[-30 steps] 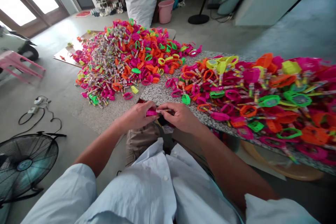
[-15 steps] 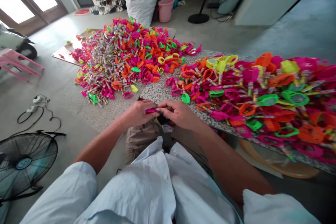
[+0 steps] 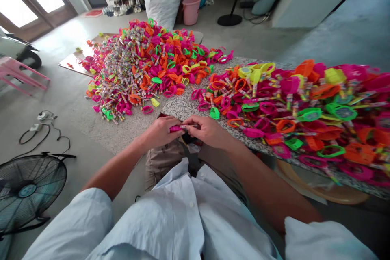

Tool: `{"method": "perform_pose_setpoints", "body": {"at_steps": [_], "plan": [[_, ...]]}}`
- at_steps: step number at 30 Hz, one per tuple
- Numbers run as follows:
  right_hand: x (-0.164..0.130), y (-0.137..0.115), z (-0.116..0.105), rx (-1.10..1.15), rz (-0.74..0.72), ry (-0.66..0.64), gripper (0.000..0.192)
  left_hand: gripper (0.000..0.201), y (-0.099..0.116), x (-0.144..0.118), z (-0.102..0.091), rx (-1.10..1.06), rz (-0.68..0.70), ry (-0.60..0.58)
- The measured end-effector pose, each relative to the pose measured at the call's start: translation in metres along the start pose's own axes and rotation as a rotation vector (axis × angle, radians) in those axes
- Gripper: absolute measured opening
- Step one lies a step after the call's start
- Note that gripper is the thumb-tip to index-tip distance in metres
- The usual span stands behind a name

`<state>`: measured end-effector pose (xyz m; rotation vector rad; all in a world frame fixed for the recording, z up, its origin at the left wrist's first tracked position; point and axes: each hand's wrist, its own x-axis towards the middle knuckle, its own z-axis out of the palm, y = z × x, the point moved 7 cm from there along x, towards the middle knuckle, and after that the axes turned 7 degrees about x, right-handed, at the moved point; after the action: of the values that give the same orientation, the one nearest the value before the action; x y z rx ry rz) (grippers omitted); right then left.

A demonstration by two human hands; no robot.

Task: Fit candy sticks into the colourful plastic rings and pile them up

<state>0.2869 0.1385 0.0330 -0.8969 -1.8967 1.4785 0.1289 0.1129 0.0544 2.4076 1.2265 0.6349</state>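
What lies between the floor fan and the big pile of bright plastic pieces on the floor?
In the head view, a coiled black cable with a white plug lies on the floor between the fan and the floor pile.

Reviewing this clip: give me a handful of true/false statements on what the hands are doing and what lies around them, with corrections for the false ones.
1. Both hands meet on a small pink piece at the edge of the granite-topped table. True.
2. The left hand rests flat on the floor. False: it is raised in front of the body, pinching the pink piece.
3. The right hand grips the same piece from the other side. True.
4. The table holds only green bands. False: the bands on the table are pink, orange, yellow and green.
5. A second pile of bands lies on the floor beyond the table. True.
6. The standing fan sits on the table. False: it stands on the floor at the left.
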Motion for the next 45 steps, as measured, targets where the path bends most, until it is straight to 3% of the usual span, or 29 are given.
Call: {"method": "perform_pose_setpoints", "body": {"at_steps": [4,11,21,29,35,45], "plan": [[0.004,0.013,0.003,0.152,0.055,-0.023,0.036,0.024,-0.006,0.000,0.001,0.014,-0.073,0.015],[0.009,0.032,0.013,0.340,0.113,-0.026,0.044,0.036,-0.010,-0.004,0.002,0.082,-0.058,0.064],[0.005,0.009,0.006,0.212,0.025,-0.031,0.037,0.031,-0.002,-0.005,0.002,0.138,0.051,0.071],[-0.004,0.012,0.006,0.152,0.007,-0.025,0.035,0.028,0.002,-0.005,0.005,0.079,0.079,0.048],[0.002,0.027,0.012,0.171,0.006,-0.029,0.036,0.033,-0.022,-0.005,0.008,0.104,-0.044,0.043],[0.038,0.058,0.017,-0.092,-0.109,0.166,0.023,0.028,-0.058,-0.004,0.031,0.458,-0.009,0.111]]}}
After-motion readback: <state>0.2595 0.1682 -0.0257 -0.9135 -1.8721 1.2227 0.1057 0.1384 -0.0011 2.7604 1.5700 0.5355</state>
